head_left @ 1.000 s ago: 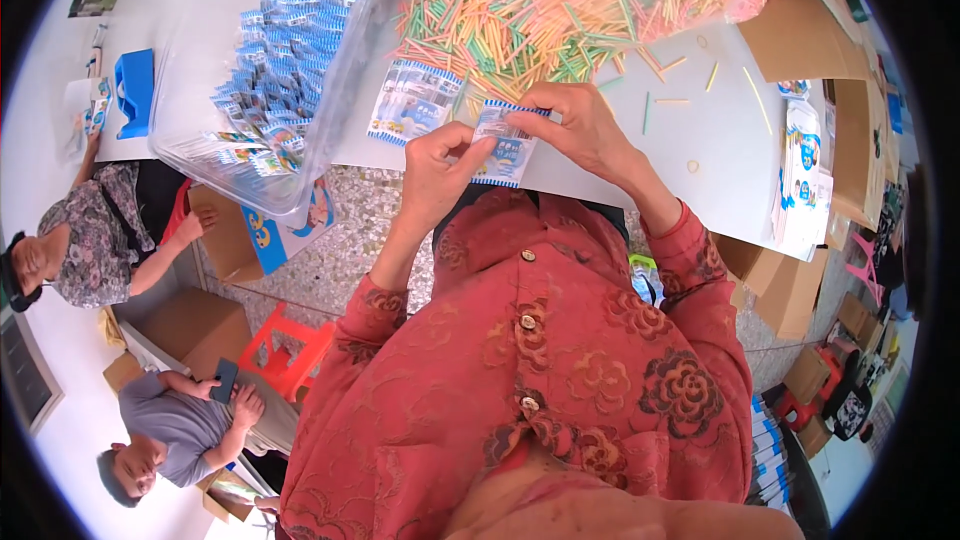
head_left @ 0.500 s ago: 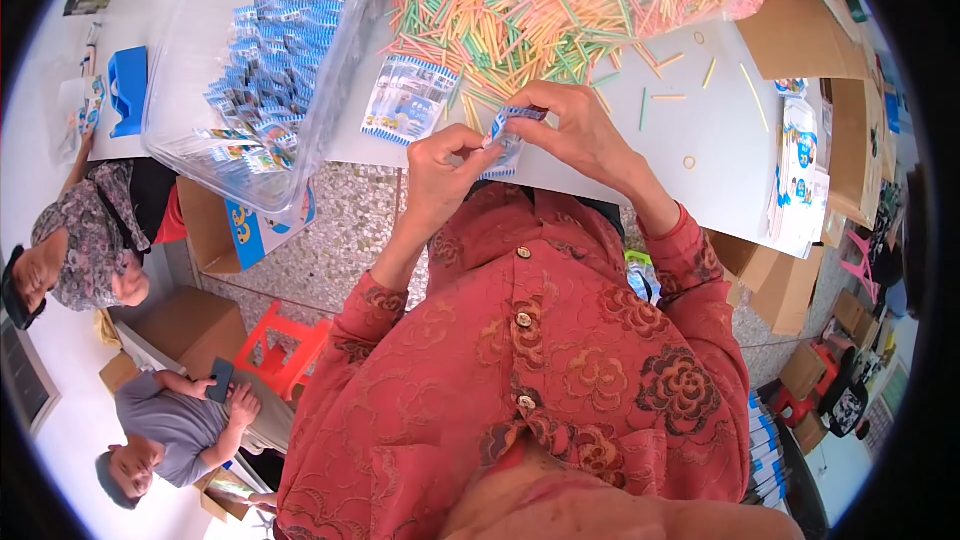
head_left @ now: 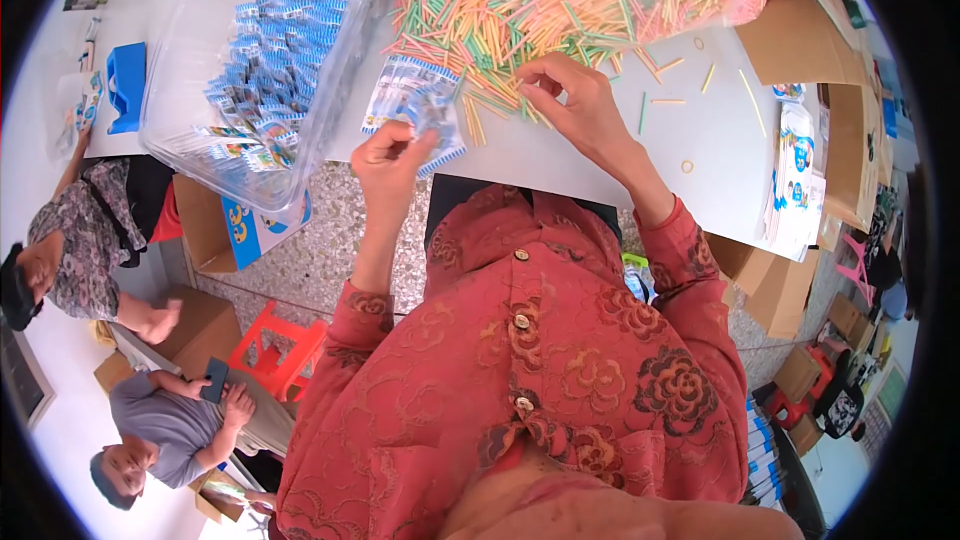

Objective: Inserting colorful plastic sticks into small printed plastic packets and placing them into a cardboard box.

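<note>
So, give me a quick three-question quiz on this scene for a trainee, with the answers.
1. Multiple choice: what holds the small blue-and-white plastic packet: A both hands, B the left hand alone, C neither?
2. True or false: the clear rectangular plastic tray lies to the person's left.
3. Open: what lies at the fingertips of the right hand?

Key: 1. B. 2. True. 3. Loose, thin pastel-coloured sticks.
</note>
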Demonstrator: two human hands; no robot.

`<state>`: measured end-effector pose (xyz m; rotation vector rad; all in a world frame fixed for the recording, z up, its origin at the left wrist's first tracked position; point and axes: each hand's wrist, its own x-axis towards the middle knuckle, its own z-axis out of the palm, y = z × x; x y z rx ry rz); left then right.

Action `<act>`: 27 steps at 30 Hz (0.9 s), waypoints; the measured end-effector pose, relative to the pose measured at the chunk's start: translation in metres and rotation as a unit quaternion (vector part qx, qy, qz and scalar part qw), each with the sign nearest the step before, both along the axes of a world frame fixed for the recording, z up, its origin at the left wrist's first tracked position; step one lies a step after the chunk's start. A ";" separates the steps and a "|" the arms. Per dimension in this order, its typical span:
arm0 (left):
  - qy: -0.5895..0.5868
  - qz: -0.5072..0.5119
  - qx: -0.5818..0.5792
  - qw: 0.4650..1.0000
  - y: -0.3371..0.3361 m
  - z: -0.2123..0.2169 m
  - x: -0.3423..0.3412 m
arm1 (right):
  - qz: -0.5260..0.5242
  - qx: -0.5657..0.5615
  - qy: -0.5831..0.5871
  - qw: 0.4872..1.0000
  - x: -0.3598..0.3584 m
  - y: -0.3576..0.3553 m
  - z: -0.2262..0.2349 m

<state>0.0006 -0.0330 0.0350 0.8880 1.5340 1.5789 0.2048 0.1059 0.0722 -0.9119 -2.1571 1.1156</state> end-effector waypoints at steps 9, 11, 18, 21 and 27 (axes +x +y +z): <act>-0.036 0.074 0.004 0.997 0.009 0.016 -0.007 | -0.006 0.165 -0.051 0.985 -0.033 0.012 -0.012; -0.055 0.060 0.023 0.996 0.007 0.014 -0.007 | -0.003 0.226 -0.122 0.966 -0.049 0.015 -0.007; 0.062 0.060 0.012 0.996 0.005 -0.001 -0.004 | -0.035 0.251 -0.103 0.962 -0.045 0.025 -0.007; 0.106 0.060 -0.022 0.992 0.003 -0.002 -0.014 | -0.037 0.284 -0.104 0.953 -0.022 0.025 -0.014; -0.001 0.023 0.032 0.999 0.018 -0.003 -0.012 | -0.193 0.199 -0.010 0.961 0.041 0.019 -0.003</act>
